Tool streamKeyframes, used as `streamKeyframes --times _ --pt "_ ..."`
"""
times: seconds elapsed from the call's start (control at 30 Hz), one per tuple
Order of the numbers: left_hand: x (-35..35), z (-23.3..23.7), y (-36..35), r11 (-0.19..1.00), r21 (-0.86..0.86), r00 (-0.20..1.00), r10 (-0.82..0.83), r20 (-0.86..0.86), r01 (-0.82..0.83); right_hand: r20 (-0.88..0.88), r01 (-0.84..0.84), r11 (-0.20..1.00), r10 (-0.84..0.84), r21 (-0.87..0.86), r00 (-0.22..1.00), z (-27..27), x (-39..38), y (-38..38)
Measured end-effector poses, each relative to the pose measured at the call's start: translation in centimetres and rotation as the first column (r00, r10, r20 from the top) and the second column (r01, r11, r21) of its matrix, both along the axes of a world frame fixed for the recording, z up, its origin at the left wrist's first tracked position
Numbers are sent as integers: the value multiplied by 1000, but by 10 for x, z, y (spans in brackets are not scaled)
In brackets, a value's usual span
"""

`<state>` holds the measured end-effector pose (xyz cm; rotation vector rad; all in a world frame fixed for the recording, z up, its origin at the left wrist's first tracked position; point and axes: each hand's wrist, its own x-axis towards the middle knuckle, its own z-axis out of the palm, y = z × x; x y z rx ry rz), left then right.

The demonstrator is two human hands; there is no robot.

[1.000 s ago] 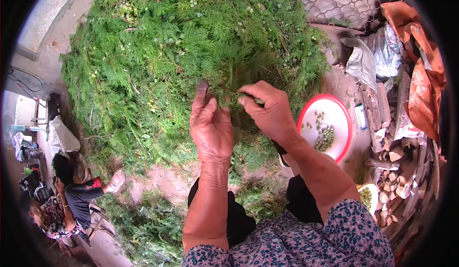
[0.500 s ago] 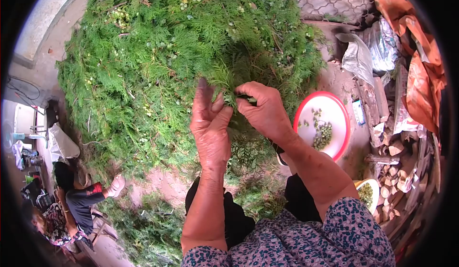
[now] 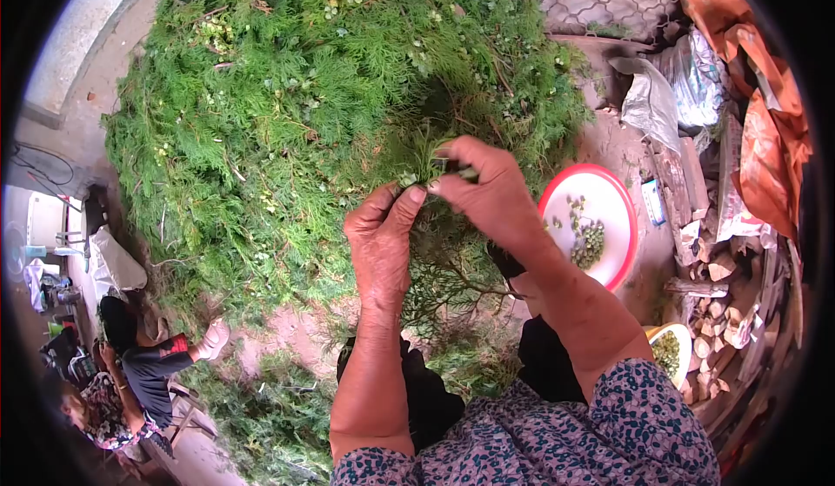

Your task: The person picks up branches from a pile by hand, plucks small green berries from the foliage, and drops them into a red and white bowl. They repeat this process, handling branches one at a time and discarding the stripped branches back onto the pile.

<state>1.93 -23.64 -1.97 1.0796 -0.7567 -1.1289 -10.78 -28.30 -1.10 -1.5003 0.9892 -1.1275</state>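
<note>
A green sprig [image 3: 421, 157] with a few pale green cones stands between my two hands, in front of the big heap of leafy branches [image 3: 287, 120]. My left hand [image 3: 379, 225] pinches it low down, thumb against the curled fingers. Just to the right, my right hand [image 3: 487, 186] has its thumb and fingers closed on something greenish at the sprig, partly hidden by the fingers. Below the hands a bare, twiggy branch [image 3: 457, 286] reaches toward my knees.
On the right is a red-rimmed white basin [image 3: 633, 225] holding green cones, with a smaller bowl [image 3: 685, 355] of cones below it. Firewood [image 3: 713, 312], sacks [image 3: 652, 103] and an orange sheet [image 3: 761, 138] lie beyond. Another person [image 3: 113, 390] sits at lower left.
My left fingers, stretched upward before, have curled into a pinch on the sprig. My right hand has turned a little, and more of the twiggy branch shows below.
</note>
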Motion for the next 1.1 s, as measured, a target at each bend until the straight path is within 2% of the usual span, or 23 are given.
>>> streamKeyframes --times 0.03,0.07,0.1,0.17,0.2,0.23,0.3,0.33,0.4,0.43,0.57,0.6,0.63,0.67,0.73,0.77,0.8,0.83,0.87,0.93,0.97,1.03,1.1 --pt "1 -1 0 1000 0 1000 2 0 -2 16 72 991 -74 109 997 10 -4 -2" --pt "3 -3 1 1000 6 994 -1 109 0 24 142 966 -151 217 988 17 -8 -3" --pt "4 -4 2 1000 13 976 -6 217 3 24 142 966 -150 216 988 20 -9 -3" --pt "-1 -1 1 1000 21 973 13 231 -18 213 130 984 -154 120 965 25 -12 -2" --pt "-3 0 1 999 31 968 30 249 -39 126 93 996 -93 3 988 29 -12 1" --pt "-4 -1 1 999 33 968 26 250 -36 127 97 995 -96 5 987 25 -11 1" --pt "-3 -1 1 999 31 947 28 321 -40 -188 -55 931 -15 -360 982 12 -7 0" --pt "-3 -1 2 999 31 947 27 321 -39 -194 -64 950 4 -306 981 8 -5 1" --pt "-1 1 4 998 39 855 17 518 -43 -232 -85 956 18 -280 973 3 -5 1" --pt "-1 0 5 998 40 855 16 518 -43 -269 -106 962 35 -253 963 2 -5 1" --pt "-1 -3 5 1000 -18 906 24 423 -18 -146 -118 976 92 -181 985 1 -7 0" --pt "-2 -3 5 1000 -23 930 17 366 -10 67 -158 974 149 162 987 6 -8 1" --pt "-2 -2 5 1000 -24 930 15 366 -6 284 -252 848 126 467 950 9 -9 2" --pt "-3 0 5 999 -17 944 31 329 -27 283 -249 849 124 466 951 8 -9 1" --pt "-5 9 7 999 -9 955 49 291 -48 506 -332 746 -7 577 863 4 -8 1" --pt "-6 17 8 997 51 978 40 206 -51 505 -332 747 -7 577 863 1 -8 0" --pt "-7 21 8 993 109 992 34 119 -47 612 -397 720 -49 570 790 -2 -8 0" --pt "-7 18 5 994 105 993 30 118 -43 705 -458 697 -95 551 703 -5 -9 -1" --pt "-4 10 2 995 59 996 79 33 -81 704 -453 701 -98 551 704 -6 -10 -2" --pt "0 1 -1 992 28 980 124 -154 -122 790 -527 704 -77 475 608 -7 -13 -6" --pt "2 0 -1 993 28 980 119 -157 -116 788 -522 707 -81 477 610 -7 -14 -8" --pt "7 -1 -3 969 139 917 239 -321 -204 812 -535 695 -123 481 570 -7 -16 -10" --pt "17 -8 -5 975 143 898 212 -386 -169 821 -546 687 -131 479 555 -10 -19 -11"
